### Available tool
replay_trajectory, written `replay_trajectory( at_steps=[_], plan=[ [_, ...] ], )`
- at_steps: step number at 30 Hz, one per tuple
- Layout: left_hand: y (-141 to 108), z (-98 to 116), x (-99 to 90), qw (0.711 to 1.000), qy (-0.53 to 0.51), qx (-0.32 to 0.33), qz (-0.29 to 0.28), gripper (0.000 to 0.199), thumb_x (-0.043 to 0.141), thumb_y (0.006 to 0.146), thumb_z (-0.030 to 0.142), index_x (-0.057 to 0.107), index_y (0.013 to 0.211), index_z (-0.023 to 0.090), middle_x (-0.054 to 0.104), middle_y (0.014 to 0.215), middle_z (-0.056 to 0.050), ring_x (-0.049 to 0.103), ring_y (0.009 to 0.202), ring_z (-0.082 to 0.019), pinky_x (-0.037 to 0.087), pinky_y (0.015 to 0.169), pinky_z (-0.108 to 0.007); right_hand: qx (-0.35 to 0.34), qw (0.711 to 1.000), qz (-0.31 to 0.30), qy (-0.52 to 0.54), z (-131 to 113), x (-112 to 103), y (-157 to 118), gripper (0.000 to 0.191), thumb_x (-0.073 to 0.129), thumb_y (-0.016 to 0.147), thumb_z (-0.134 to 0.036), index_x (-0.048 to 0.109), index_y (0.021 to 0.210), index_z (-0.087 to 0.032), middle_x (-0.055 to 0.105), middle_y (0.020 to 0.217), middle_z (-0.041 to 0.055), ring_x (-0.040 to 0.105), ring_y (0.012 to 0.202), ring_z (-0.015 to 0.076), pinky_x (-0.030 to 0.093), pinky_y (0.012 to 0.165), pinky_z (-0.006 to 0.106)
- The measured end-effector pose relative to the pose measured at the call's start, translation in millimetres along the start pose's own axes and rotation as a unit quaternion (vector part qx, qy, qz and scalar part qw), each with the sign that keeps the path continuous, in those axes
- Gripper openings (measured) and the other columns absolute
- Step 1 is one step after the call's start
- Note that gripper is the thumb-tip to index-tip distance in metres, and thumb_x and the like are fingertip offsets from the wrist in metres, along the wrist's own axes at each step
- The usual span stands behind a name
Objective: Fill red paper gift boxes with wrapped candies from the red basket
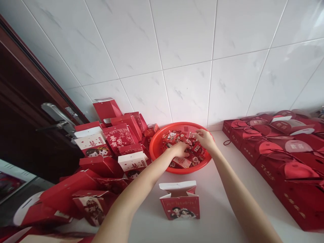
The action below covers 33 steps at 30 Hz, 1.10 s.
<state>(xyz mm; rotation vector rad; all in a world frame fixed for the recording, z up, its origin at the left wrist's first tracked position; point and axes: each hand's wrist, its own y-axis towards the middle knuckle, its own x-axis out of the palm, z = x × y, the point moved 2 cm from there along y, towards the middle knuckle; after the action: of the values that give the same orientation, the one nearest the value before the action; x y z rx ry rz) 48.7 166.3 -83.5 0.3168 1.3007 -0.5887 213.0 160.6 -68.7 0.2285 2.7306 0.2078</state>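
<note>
A red plastic basket [155, 153] with mesh sides holds many small wrapped candies [196, 148], mostly red. My left hand [180, 150] reaches into it from the left, its fingers curled down among the candies; what they grip is hidden. At the basket's right side, my right hand [205, 139] pinches a small wrapped candy [192, 135] between thumb and fingers. In front of the basket, between my forearms, a red paper gift box [180, 206] with a cartoon couple on its face stands upright. Its white-lined top gapes.
Red and white gift boxes [120, 137] are heaped on the left. Several rows of closed red boxes [268, 162] fill the right side of the white table [215, 216]. Behind stands a tiled wall [187, 87]; a dark door with a metal handle [59, 116] is at left.
</note>
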Motion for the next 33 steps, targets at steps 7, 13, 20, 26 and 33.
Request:
replay_trajectory(
  at_steps=[7,13,20,26,33],
  plan=[
    [6.0,9.5,6.2,0.995,0.057,-0.05,-0.061,0.061,0.076,0.075,0.054,0.07,0.127,0.022,0.067,0.125,-0.018,0.061,0.119,-0.042,0.048,0.096,-0.044,-0.006,1.0,-0.023,0.01,5.2,3.2,2.8,0.026,0.061,0.079,-0.025,0.07,0.103,-0.019,0.073,0.104,0.0097,0.068,0.101,0.0256,0.053,0.085,0.036],
    [11.0,12.6,4.0,0.994,0.06,-0.049,-0.081,0.035,0.08,0.072,0.051,0.073,0.081,0.018,0.069,0.11,-0.014,0.065,0.102,-0.036,0.047,0.086,-0.038,-0.013,0.999,-0.042,0.022,7.7,3.4,2.5,0.019,0.063,0.078,-0.024,0.068,0.095,-0.02,0.073,0.097,0.0077,0.069,0.098,0.0244,0.054,0.081,0.034],
    [11.4,11.2,-6.2,0.995,0.002,-0.056,-0.087,0.032,0.083,0.07,0.039,0.058,0.06,0.021,0.057,0.058,0.002,0.058,0.058,-0.018,0.037,0.054,-0.028,-0.016,0.999,-0.039,0.031,5.6,2.8,2.2,0.015,0.062,0.078,-0.023,0.068,0.092,-0.021,0.074,0.095,0.0068,0.07,0.096,0.0233,0.053,0.08,0.033],
    [6.2,9.2,-21.8,0.995,-0.013,-0.094,0.034,0.016,0.076,0.08,0.029,0.064,0.072,0.021,0.066,0.071,0.0,0.065,0.071,-0.02,0.043,0.062,-0.028,-0.009,0.998,-0.03,0.045,4.9,3.0,2.0,0.015,0.062,0.076,-0.021,0.068,0.089,-0.021,0.075,0.096,0.0075,0.07,0.099,0.0248,0.054,0.08,0.034],
    [5.9,4.0,-34.9,0.971,0.007,-0.143,0.19,0.027,0.059,0.093,0.017,0.063,0.119,0.016,0.062,0.127,-0.016,0.061,0.117,-0.03,0.049,0.097,-0.043,-0.012,0.997,0.01,0.074,5.2,1.6,3.1,0.024,0.062,0.08,-0.036,0.068,0.097,-0.02,0.074,0.105,0.0095,0.069,0.102,0.0256,0.055,0.081,0.035]
  ],
)
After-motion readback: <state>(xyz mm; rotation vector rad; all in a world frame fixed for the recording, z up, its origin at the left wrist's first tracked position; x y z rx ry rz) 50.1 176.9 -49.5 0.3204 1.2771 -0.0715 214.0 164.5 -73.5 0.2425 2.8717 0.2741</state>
